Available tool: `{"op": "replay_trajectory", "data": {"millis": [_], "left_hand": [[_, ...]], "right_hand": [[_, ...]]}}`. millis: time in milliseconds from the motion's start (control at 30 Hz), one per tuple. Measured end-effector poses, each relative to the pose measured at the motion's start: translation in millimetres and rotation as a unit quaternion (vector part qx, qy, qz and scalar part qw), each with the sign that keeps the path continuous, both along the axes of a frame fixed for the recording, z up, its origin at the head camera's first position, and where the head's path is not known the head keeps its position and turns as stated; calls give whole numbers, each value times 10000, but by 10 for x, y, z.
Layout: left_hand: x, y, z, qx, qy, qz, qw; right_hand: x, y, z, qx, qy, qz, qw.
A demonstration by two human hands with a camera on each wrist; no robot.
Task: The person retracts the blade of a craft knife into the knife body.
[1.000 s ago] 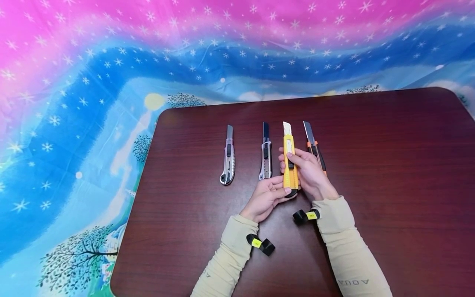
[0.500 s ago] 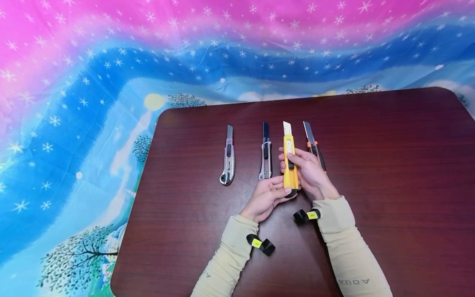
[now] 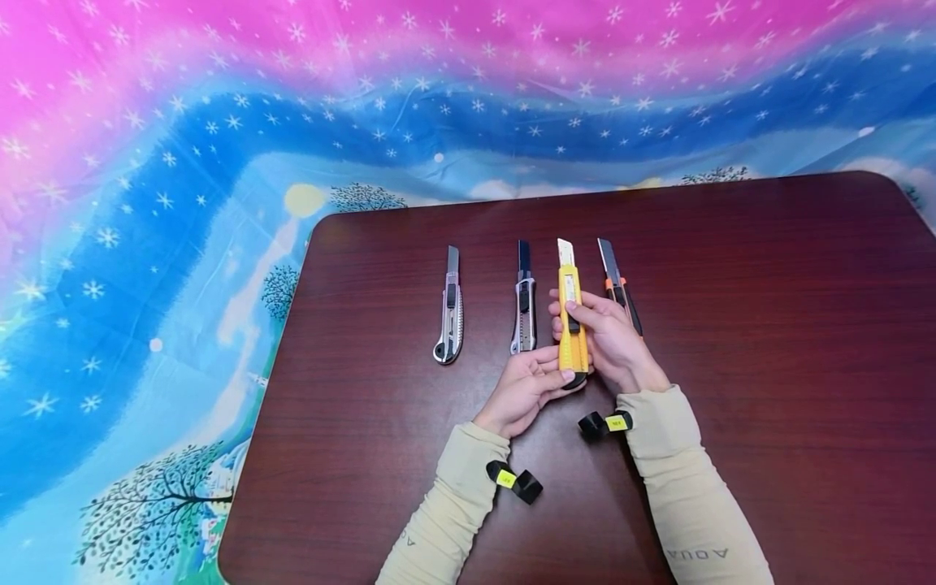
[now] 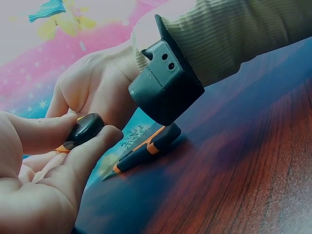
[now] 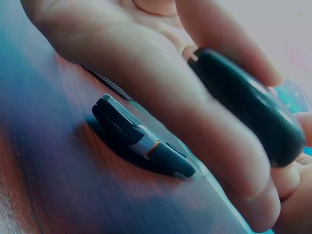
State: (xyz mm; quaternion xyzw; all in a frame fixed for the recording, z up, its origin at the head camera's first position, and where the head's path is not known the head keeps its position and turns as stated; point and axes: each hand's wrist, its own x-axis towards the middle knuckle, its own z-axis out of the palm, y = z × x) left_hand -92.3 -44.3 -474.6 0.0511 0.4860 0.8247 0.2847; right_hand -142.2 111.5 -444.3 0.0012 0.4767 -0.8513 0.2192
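Both hands hold a yellow utility knife (image 3: 569, 284), its blade extended and pointing away toward the far table edge. My left hand (image 3: 517, 394) pinches the knife's bottom end between thumb and fingers; in the left wrist view that black end cap (image 4: 87, 129) shows between them. Around the middle of the yellow body curls my right hand (image 3: 617, 345), its thumb on the black slider (image 3: 574, 326). Partly behind the right hand lies an orange and black utility knife (image 3: 618, 291). To the left rest a black-bladed utility knife (image 3: 523, 301) and a silver-grey utility knife (image 3: 451, 309).
A dark red-brown wooden table (image 3: 351, 422) with rounded corners bears the knives. Behind it and at its left hangs a pink and blue cloth (image 3: 241, 122) with printed snowflakes and trees. Each wrist wears a black strapped camera, such as the right one (image 4: 168, 80).
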Motion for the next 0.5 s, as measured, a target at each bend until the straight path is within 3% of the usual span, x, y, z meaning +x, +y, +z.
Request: {"op": "replay_trajectory", "data": {"millis": [500], "left_hand": [[-4,-2,-17,95,-5,-13,10000]], "right_hand": [[-9,13,-3,131,-26,116,9998]]}}
